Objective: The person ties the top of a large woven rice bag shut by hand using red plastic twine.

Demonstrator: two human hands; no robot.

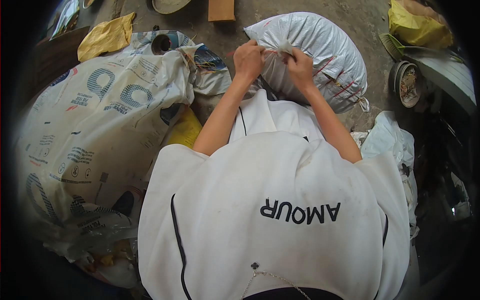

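Observation:
A full white woven sack (330, 47) lies on the floor in front of me, its gathered neck pointing toward my hands. My left hand (248, 60) is closed at the left side of the neck, where a thin reddish string shows between the hands. On the right side, my right hand (299, 65) pinches at the bunched neck. Its fingertips are small, and whether they hold string or sack cloth is unclear. Red stitching and a knotted corner show on the sack's right side.
At left stands a big printed sack (95, 130) with a brown roll (161, 44) and strings on top. A yellow sack (112, 36), a brown box (221, 10), round tins (407, 85), a green basket (391, 46) and white plastic (387, 140) lie around.

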